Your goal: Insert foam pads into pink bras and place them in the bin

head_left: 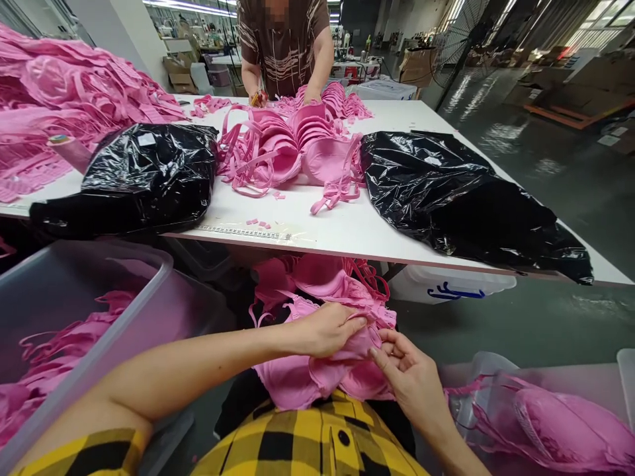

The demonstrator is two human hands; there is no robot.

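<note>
A pink bra [354, 347] is stretched between my two hands above my lap. My left hand [330, 330] is closed on its upper part, thumb pressed on the fabric. At its right edge my right hand [407, 367] pinches the cloth between thumb and fingers. More pink bras [290, 390] lie on my lap beneath and behind the held one, their cups and straps overlapping. Where the held bra ends and the others begin is hard to make out.
A white table [248, 244] ahead carries nested pink bras [297, 145], a left black bag [149, 172], a right black bag [446, 192] and a pink heap [74, 86]. Plastic bins [163, 264] with pink bras flank me. A co-worker [285, 46] stands across the table.
</note>
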